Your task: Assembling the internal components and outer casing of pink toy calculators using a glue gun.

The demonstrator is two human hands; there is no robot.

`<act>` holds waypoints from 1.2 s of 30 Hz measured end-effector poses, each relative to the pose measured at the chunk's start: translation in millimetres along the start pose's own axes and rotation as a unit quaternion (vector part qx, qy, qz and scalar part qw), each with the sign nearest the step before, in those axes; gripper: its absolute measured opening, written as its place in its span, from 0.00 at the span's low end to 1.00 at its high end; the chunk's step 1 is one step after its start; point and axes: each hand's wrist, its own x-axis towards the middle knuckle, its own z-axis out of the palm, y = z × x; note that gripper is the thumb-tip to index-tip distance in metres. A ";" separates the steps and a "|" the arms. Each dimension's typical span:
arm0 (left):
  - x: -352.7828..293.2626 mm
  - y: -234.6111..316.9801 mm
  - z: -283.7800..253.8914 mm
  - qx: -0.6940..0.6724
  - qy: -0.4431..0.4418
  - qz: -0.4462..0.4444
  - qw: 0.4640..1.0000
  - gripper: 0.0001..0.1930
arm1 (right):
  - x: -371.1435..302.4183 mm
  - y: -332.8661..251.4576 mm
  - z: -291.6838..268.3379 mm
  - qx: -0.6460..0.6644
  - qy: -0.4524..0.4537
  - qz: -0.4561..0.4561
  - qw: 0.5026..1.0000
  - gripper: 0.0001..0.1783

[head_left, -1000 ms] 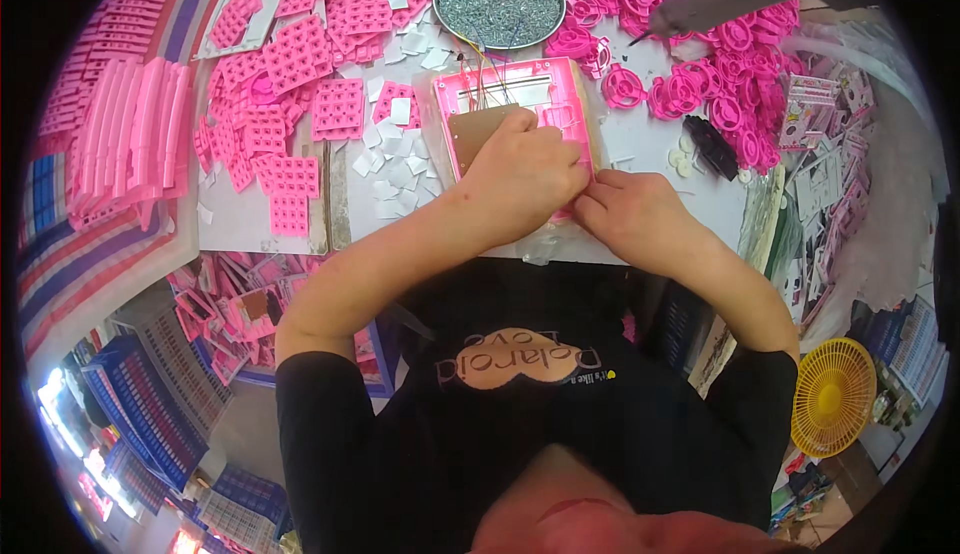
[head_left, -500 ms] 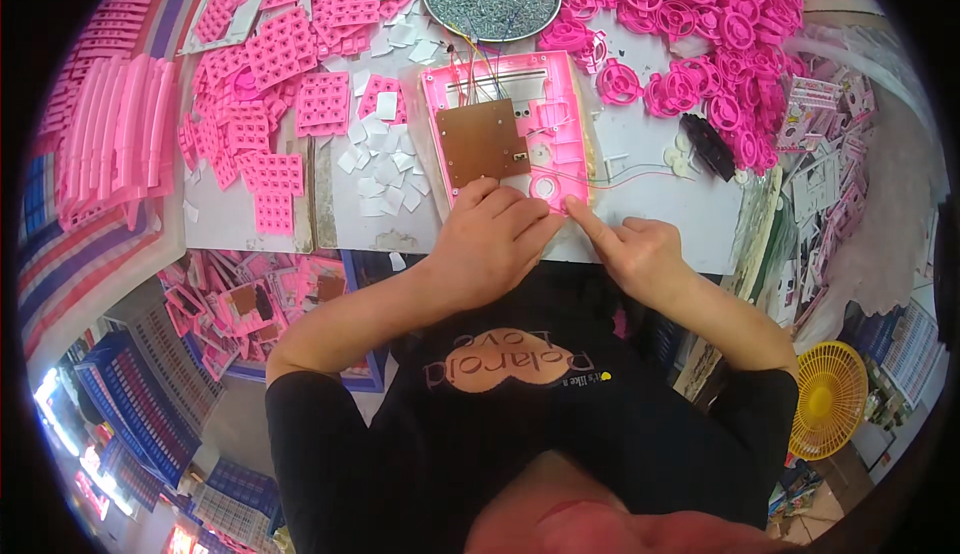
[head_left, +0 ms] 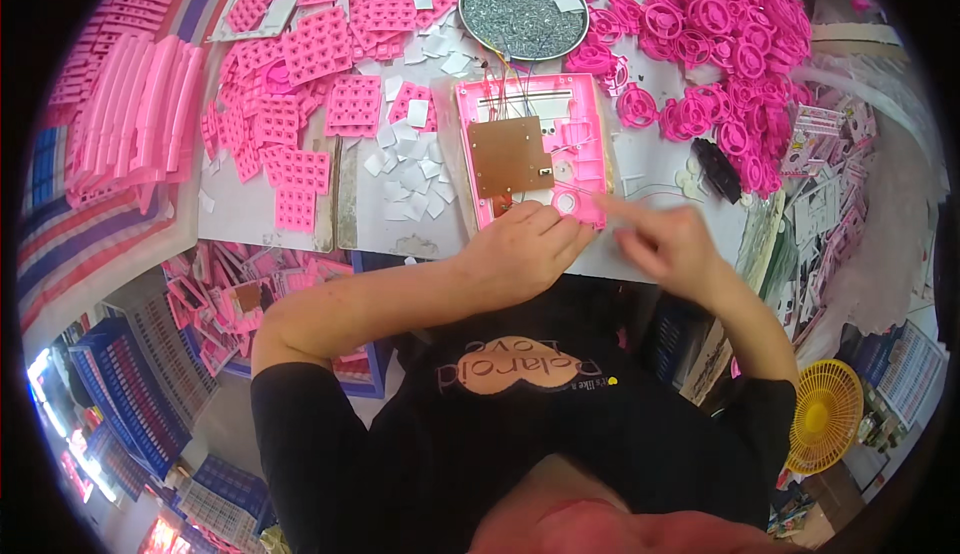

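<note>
A pink plastic casing (head_left: pixel 585 139) lies with its inside up on the table in front of me. On it rests a brown circuit board (head_left: pixel 508 159), with thin coloured wires (head_left: pixel 505 79) rising from its far side. My left hand (head_left: pixel 532 246) is closed at the casing's near edge, its fingers curled against the rim; what lies under the fingertips is hidden. Beside the casing's near right corner is my right hand (head_left: pixel 668 242), slightly blurred, its index finger stretched toward the casing and the others bent. Nothing shows in this right hand.
A round tray (head_left: pixel 466 16) of small screws stands beyond the casing. Pink ring parts (head_left: pixel 745 44) are heaped at the far right, near a black part (head_left: pixel 716 170). Pink keypad panels (head_left: pixel 317 46) and white paper squares (head_left: pixel 408 186) lie left. A yellow fan (head_left: pixel 822 412) stands lower right.
The view has shifted, so the table appears farther right and lower. My right index finger has moved from the casing's near edge toward its right side. My left hand stays at the rim.
</note>
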 end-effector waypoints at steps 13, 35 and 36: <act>-8.0 -25.2 -31.9 -0.140 0.047 -0.121 0.982 0.15 | 161.7 -18.2 24.1 -0.090 -0.007 0.010 0.996 0.13; 26.6 -90.9 -28.2 0.030 0.191 -0.361 0.912 0.09 | 108.2 -8.3 41.9 -0.089 0.082 -0.219 0.968 0.10; 29.4 -89.5 -28.4 0.040 0.214 -0.358 0.908 0.09 | 108.2 -12.6 37.2 -0.083 0.048 -0.228 0.969 0.11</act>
